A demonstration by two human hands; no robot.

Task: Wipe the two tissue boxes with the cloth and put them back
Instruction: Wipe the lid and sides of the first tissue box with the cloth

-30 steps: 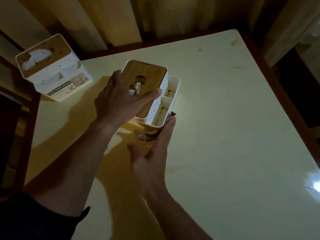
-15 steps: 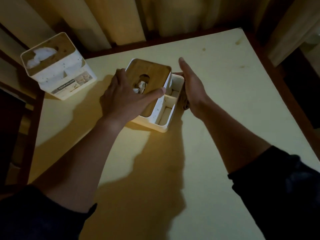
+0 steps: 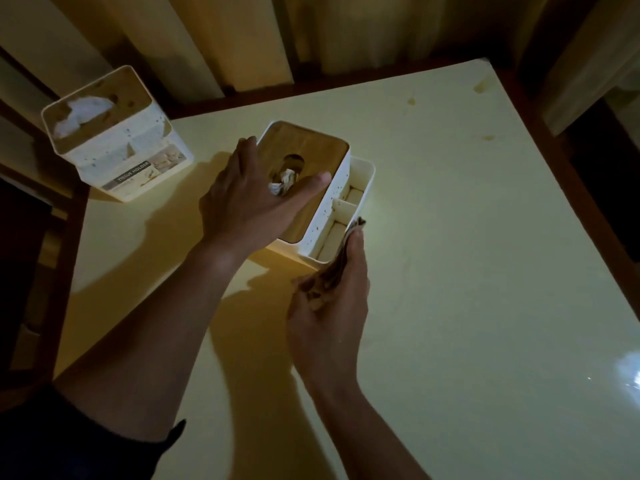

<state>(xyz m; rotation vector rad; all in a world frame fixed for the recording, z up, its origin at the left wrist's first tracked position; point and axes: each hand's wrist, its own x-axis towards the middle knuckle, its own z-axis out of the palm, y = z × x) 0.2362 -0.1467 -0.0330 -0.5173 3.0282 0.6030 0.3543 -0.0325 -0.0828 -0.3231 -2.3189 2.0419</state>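
A white tissue box with a wooden lid (image 3: 311,157) and open side compartments stands in the middle of the pale table (image 3: 467,254). My left hand (image 3: 249,202) rests on its lid, thumb stretched across the top beside the tissue hole, fingers over the left edge. My right hand (image 3: 332,306) presses a dark cloth (image 3: 332,271) flat against the box's near right corner, fingers straight. A second white tissue box (image 3: 117,143) with a wooden lid and a white tissue showing stands at the table's far left corner.
Curtains hang behind the table's dark wooden far edge (image 3: 311,88). The right edge also has a dark wooden rim (image 3: 588,188). A few small stains mark the far right of the tabletop. A glare spot lies near the right edge.
My right hand has slid the cloth from the box's far right side back along that side to its near right corner. My left hand has stayed on the lid.
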